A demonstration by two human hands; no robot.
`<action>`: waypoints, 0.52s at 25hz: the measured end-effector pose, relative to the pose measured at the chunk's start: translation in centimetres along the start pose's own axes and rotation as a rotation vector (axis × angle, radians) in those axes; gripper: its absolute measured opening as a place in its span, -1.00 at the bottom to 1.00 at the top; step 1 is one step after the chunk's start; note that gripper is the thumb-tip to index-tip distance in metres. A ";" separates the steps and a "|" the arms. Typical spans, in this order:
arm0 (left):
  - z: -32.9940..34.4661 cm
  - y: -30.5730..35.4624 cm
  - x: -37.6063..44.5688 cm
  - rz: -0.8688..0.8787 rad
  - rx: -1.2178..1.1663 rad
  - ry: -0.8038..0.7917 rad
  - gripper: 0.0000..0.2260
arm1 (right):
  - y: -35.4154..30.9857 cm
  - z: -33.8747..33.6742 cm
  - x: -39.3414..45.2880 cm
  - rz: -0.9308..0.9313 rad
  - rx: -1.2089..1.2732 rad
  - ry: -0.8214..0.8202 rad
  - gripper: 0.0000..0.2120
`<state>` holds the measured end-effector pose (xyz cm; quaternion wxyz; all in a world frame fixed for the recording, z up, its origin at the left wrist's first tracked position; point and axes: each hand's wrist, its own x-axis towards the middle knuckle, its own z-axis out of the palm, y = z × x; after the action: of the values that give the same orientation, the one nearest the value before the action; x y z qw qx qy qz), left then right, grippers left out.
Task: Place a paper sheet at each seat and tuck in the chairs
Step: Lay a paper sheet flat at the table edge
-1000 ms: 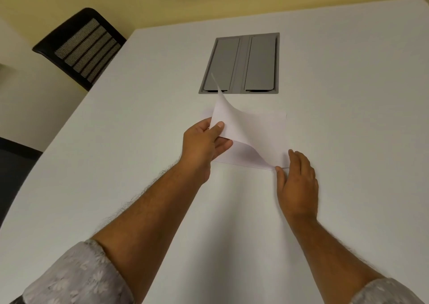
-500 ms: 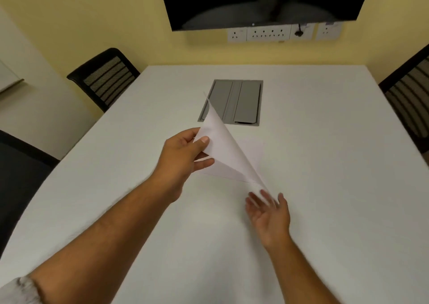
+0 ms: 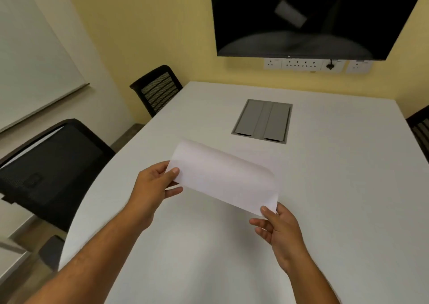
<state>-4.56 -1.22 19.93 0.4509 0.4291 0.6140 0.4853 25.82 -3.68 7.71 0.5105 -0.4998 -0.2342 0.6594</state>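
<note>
Now I am seeing the thin white paper sheet (image 3: 222, 178) lifted off the large white desk (image 3: 325, 210) and held in the air by both hands; a second ago it was only peeling off a stack near the grey metal cable hatch (image 3: 262, 121) set in the desk's middle. The right hand, open and empty half a second ago, is now gripping too. I am judging that one sheet is separated and ready to carry to a seat.

The left hand (image 3: 154, 185) is pinching the sheet's left edge, thumb on top and fingers beneath. The right hand (image 3: 278, 229) is pinching the near right corner likewise. The sheet is spanning between them, bowing upward, above the desk's near-middle area.

The black mesh-back chair (image 3: 51, 171) is standing at the left edge, another black slatted chair (image 3: 157, 90) near the far left corner. Neither seat is showing a sheet yet.
</note>
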 end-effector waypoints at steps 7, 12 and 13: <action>-11.2 -7.0 -0.4 -0.191 -0.150 0.228 -0.86 | 4.7 9.9 -0.4 -0.023 -0.219 0.019 -0.82; -20.9 -13.1 3.2 -0.389 -0.070 0.270 -0.76 | 12.6 18.4 0.4 0.089 -0.300 0.102 -0.88; -22.7 -14.4 4.1 -0.428 -0.056 0.266 -0.72 | 14.3 20.0 0.7 0.102 -0.311 0.136 -0.90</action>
<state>-28.80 -4.32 7.99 0.4704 0.2090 0.7311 0.4478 1.58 -4.28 3.50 0.4078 -0.6273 -0.2727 0.6049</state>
